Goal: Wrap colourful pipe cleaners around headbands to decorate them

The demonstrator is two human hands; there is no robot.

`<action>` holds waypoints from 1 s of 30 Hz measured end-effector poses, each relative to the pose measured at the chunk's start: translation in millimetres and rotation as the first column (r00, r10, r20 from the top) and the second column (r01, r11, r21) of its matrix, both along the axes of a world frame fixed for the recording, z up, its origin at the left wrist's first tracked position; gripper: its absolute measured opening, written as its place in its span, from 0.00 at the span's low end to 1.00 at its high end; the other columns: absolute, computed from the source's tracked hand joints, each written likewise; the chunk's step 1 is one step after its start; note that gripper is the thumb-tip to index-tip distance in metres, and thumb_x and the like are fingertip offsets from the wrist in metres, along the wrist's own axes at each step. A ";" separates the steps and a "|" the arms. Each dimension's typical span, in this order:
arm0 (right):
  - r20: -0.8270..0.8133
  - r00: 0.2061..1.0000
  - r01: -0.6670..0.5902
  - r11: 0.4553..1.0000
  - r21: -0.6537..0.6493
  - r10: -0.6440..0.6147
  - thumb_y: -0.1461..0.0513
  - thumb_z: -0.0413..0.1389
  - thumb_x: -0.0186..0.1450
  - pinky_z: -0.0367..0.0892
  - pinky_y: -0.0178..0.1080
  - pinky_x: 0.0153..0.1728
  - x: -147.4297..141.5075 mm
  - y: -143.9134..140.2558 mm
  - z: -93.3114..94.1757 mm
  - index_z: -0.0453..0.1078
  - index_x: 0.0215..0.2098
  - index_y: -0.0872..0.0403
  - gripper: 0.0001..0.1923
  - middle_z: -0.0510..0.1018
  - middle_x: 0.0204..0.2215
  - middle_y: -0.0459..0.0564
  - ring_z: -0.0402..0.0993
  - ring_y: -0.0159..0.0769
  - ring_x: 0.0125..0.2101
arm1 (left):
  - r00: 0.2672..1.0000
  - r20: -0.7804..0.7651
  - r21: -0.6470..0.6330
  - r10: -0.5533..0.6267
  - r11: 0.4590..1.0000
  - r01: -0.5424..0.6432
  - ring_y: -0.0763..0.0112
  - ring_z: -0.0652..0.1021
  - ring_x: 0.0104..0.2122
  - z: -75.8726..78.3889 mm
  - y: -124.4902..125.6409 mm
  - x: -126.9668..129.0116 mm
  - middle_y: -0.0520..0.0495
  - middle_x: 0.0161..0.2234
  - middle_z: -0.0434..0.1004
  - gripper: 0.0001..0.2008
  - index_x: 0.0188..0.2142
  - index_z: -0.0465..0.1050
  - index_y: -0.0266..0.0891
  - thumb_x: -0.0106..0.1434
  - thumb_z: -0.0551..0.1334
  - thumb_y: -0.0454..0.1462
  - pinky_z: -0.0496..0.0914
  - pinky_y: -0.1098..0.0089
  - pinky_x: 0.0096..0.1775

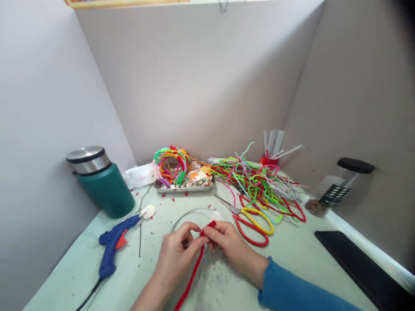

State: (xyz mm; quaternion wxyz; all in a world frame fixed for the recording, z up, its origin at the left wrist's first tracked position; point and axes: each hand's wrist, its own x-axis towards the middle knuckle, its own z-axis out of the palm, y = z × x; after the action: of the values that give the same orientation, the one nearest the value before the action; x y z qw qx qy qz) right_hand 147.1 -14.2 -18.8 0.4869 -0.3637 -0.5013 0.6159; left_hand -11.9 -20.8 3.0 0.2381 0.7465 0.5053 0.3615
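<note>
Near the front edge of the worktop (292, 255), the left hand (177, 252) and the right hand (228, 246) met over a red pipe cleaner (191, 276). Both hands were pinched narrowly on it: the left fingers held a thin metal hoop (186, 216) together with the stem, while the right fingertips gripped the red tip beside it. The rest of the pipe cleaner trailed back toward the person, across the front edge.

By the look of it, the step in hand was winding the red pipe cleaner around the hoop, only just begun, since most of the hoop was bare. The next turn would call for a steady pinch from the left hand and a tight, even wrap from the right.

At the back edge a metal tray (184, 186) held shells and a stack of wrapped, many-coloured hoops (170, 166). At the right edge a clear jar (337, 188) with a black lid held something brown at its bottom. A green flask (102, 181) stood closed near the left edge; its contents could not be seen. A glue gun (115, 246) lay at the left, scissors (249, 218) just beyond the right hand, and loose pipe cleaners (259, 183) were heaped behind them.
</note>
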 end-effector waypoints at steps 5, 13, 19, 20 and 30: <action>-0.032 0.999 -0.001 1.000 -0.016 0.001 0.52 0.58 0.58 0.55 0.31 0.23 -0.5 0.3 -0.3 0.69 0.22 0.58 0.17 0.67 0.16 0.42 0.60 0.26 0.19 | 0.992 -0.123 0.207 0.025 0.978 0.000 0.78 0.60 0.15 -1.0 -2.6 1.3 0.60 0.14 0.56 0.07 0.33 0.70 0.39 0.60 0.57 0.40 0.57 0.77 0.21; -0.072 0.997 -0.005 1.000 -0.030 0.003 0.55 0.58 0.59 0.54 0.31 0.22 0.7 1.4 0.8 0.68 0.28 0.57 0.12 0.67 0.16 0.41 0.60 0.26 0.18 | 0.990 -0.136 0.321 0.039 0.947 0.007 0.79 0.65 0.16 0.6 -3.4 -0.4 0.57 0.16 0.65 0.07 0.31 0.72 0.40 0.60 0.58 0.39 0.59 0.78 0.21; -0.062 0.998 0.005 1.000 -0.029 -0.006 0.55 0.58 0.58 0.54 0.31 0.22 2.1 0.7 1.0 0.66 0.26 0.57 0.13 0.66 0.16 0.41 0.60 0.26 0.19 | 0.982 -0.187 0.311 0.014 0.949 0.045 0.78 0.68 0.17 1.2 -3.7 -1.0 0.55 0.17 0.69 0.07 0.32 0.73 0.40 0.61 0.58 0.39 0.60 0.77 0.23; -0.056 0.998 0.007 1.000 -0.025 -0.008 0.55 0.58 0.58 0.54 0.31 0.22 2.2 0.5 1.2 0.66 0.25 0.57 0.12 0.66 0.16 0.41 0.60 0.26 0.19 | 0.980 -0.199 0.309 0.015 0.950 0.048 0.77 0.68 0.17 1.2 -3.7 -0.8 0.55 0.17 0.69 0.07 0.32 0.73 0.40 0.61 0.58 0.39 0.60 0.77 0.22; 0.068 0.996 0.063 0.998 0.028 -0.065 0.57 0.58 0.58 0.54 0.31 0.22 2.4 0.5 4.3 0.67 0.25 0.57 0.11 0.65 0.17 0.41 0.59 0.26 0.19 | 0.980 -0.197 0.230 0.018 0.973 0.028 0.77 0.72 0.19 0.2 -4.1 1.6 0.53 0.22 0.76 0.08 0.33 0.76 0.42 0.61 0.57 0.37 0.61 0.78 0.23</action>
State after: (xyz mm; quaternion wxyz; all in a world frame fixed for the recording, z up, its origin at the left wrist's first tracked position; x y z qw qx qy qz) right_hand 149.5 -13.7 -14.4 0.4935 -0.3941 -0.5138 0.5806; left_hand -10.2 -24.9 3.2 0.0991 0.8026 0.4788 0.3415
